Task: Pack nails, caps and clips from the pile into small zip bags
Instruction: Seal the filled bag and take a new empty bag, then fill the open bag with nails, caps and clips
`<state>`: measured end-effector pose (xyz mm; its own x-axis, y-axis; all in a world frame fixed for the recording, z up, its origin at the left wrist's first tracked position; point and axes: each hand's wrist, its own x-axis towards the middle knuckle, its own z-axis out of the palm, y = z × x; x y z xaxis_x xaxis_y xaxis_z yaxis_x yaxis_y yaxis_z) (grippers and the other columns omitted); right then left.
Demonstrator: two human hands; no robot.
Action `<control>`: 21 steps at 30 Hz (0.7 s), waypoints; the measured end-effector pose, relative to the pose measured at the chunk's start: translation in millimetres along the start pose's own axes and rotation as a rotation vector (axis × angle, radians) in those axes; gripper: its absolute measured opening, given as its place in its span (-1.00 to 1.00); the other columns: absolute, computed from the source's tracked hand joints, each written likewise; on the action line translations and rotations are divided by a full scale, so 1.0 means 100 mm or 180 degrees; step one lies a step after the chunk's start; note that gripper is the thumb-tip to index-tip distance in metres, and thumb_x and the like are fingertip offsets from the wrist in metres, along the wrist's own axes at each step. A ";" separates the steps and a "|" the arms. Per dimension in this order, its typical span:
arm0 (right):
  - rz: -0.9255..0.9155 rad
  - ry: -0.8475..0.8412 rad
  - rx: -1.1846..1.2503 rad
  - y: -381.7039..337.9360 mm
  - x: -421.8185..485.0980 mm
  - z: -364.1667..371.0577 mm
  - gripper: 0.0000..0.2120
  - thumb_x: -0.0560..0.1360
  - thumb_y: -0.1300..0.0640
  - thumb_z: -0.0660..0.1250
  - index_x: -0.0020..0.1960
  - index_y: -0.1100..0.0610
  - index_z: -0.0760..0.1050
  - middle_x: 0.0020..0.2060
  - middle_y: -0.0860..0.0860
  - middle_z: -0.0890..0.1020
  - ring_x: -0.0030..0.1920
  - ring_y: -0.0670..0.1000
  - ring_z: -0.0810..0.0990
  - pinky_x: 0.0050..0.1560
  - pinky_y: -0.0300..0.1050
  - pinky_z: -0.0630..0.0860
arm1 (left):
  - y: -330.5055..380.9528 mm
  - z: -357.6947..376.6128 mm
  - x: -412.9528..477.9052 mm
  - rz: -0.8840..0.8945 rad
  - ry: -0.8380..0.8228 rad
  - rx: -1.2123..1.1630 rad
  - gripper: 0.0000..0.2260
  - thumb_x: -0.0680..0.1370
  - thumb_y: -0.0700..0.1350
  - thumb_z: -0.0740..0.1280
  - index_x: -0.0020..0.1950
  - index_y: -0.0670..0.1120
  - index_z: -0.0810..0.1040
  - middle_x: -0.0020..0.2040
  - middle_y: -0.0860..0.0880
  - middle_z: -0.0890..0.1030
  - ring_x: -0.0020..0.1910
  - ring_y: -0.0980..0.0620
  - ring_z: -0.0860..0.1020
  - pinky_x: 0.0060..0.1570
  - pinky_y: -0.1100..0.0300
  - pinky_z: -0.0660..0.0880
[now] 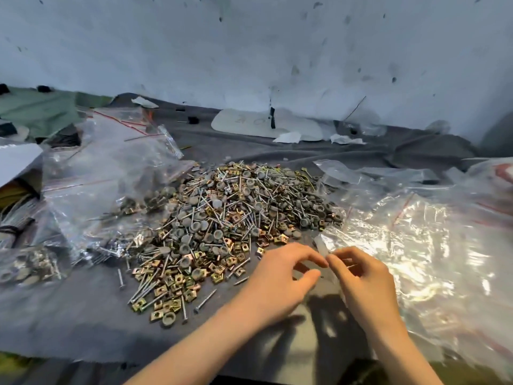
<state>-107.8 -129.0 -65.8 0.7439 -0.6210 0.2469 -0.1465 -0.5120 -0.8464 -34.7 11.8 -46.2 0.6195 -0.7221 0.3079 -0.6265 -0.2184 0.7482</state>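
Stained wall (277, 51) behind; cloth-covered counter (83, 315). The pile (222, 218) of nails, caps and clips sat mid-counter, just beyond us. Empty bags (416, 245) crowded it on the right, filled bags (111, 190) on the left. We had left hand (277, 279) and right hand (366, 284) fingers pinching one small zip bag (322, 245), probably opening its mouth.

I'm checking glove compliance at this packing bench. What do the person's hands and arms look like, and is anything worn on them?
No gloves: the left hand and right hand are bare. Both forearms are bare too, with no sleeve reaching into view. No ring, watch, bracelet or tape shows on the sides the camera sees.
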 end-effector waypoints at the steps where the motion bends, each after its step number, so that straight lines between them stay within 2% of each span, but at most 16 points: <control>1: 0.0187 -0.0066 0.0460 -0.04 -0.02 0.01 -0.86 0.45 0.18 0.43 -0.28 0.07 0.60 -0.42 -0.03 0.61 -0.45 -0.12 0.50 -0.41 -0.30 0.41 | 0.01 0.02 0.00 0.0077 0.0068 -0.0024 -0.82 0.53 -0.24 0.38 0.10 -0.10 0.65 0.12 0.00 0.62 0.09 0.20 0.52 0.14 0.51 0.32; 3: 0.0568 -0.0138 0.1275 -0.12 -0.06 0.03 -0.89 0.47 0.24 0.40 -0.24 0.15 0.61 -0.45 0.04 0.58 -0.48 -0.08 0.48 -0.50 -0.24 0.45 | 0.02 0.04 -0.01 0.0119 0.0165 -0.0138 -0.83 0.52 -0.24 0.39 0.09 -0.11 0.65 0.10 0.00 0.61 0.08 0.15 0.55 0.16 0.40 0.39; 5: 0.0848 -0.0160 0.1765 -0.17 -0.07 0.05 -0.91 0.48 0.31 0.37 -0.20 0.27 0.60 -0.43 0.15 0.55 -0.50 -0.03 0.48 -0.53 -0.22 0.48 | 0.01 0.05 -0.02 0.0018 0.0205 -0.0315 -0.84 0.52 -0.23 0.40 0.09 -0.11 0.64 0.03 -0.01 0.64 -0.01 0.14 0.60 0.09 0.30 0.50; 7: 0.1015 -0.0254 0.1973 -0.20 -0.10 0.07 -0.91 0.49 0.33 0.34 -0.18 0.32 0.58 -0.41 0.20 0.56 -0.51 0.00 0.50 -0.54 -0.21 0.49 | 0.00 0.04 -0.04 -0.0079 0.0250 -0.0437 -0.90 0.52 -0.21 0.41 0.02 -0.11 0.64 -0.07 -0.02 0.66 -0.10 0.14 0.63 0.00 0.22 0.57; 10: 0.0930 -0.0252 0.1985 -0.23 -0.13 0.09 -0.86 0.48 0.35 0.33 -0.25 0.29 0.57 -0.47 0.12 0.54 -0.51 -0.03 0.50 -0.52 -0.21 0.49 | -0.01 0.00 -0.06 0.0010 0.0365 -0.0230 -0.99 0.52 -0.19 0.41 -0.11 -0.11 0.63 -0.19 0.00 0.65 -0.20 0.13 0.59 -0.07 0.17 0.55; 12: 0.0877 -0.0183 0.1968 -0.25 -0.14 0.10 -0.82 0.46 0.36 0.32 -0.31 0.26 0.55 -0.50 0.07 0.51 -0.50 -0.02 0.49 -0.51 -0.20 0.49 | 0.00 -0.04 -0.07 0.0156 0.0305 -0.0111 -0.96 0.50 -0.23 0.39 -0.12 -0.11 0.61 -0.21 0.01 0.62 -0.23 0.14 0.55 -0.10 0.19 0.52; 15: 0.0890 -0.0119 0.2086 -0.29 -0.11 0.08 -0.76 0.46 0.40 0.29 -0.36 0.25 0.51 -0.55 0.06 0.45 -0.54 -0.01 0.46 -0.53 -0.20 0.46 | 0.04 -0.16 -0.07 0.0364 0.0055 0.0109 -0.83 0.43 -0.33 0.35 -0.06 -0.12 0.63 -0.22 -0.02 0.58 -0.26 0.16 0.49 -0.15 0.38 0.40; 17: 0.0918 -0.0077 0.2203 -0.32 -0.08 0.06 -0.73 0.47 0.42 0.26 -0.39 0.24 0.46 -0.59 0.03 0.40 -0.57 -0.01 0.43 -0.55 -0.20 0.44 | 0.05 -0.27 -0.05 0.0394 -0.0033 0.0322 -0.82 0.43 -0.33 0.35 -0.12 -0.10 0.68 -0.23 -0.05 0.55 -0.26 0.10 0.47 -0.20 0.47 0.30; 19: 0.0919 -0.0048 0.2315 -0.36 -0.06 0.04 -0.70 0.47 0.41 0.24 -0.41 0.22 0.43 -0.61 0.00 0.38 -0.58 -0.01 0.44 -0.54 -0.20 0.45 | 0.07 -0.38 -0.03 0.0393 -0.0107 0.0302 -0.85 0.46 -0.25 0.33 -0.18 -0.09 0.70 -0.21 -0.03 0.52 -0.25 0.06 0.46 -0.24 0.45 0.29; 21: 0.0937 -0.0037 0.2531 -0.41 -0.04 0.03 -0.67 0.47 0.41 0.23 -0.44 0.19 0.43 -0.60 -0.02 0.38 -0.56 -0.02 0.45 -0.51 -0.20 0.49 | 0.10 -0.47 -0.03 0.0460 -0.0331 0.0221 -0.86 0.49 -0.05 0.36 -0.19 -0.08 0.66 -0.07 0.03 0.49 -0.18 0.09 0.48 -0.17 0.34 0.39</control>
<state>-102.8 -103.3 -33.4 0.7545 -0.6553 -0.0365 0.1637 0.2419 -0.9564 -20.4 42.8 -12.4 0.4708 -0.8124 0.3440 -0.7387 -0.1499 0.6571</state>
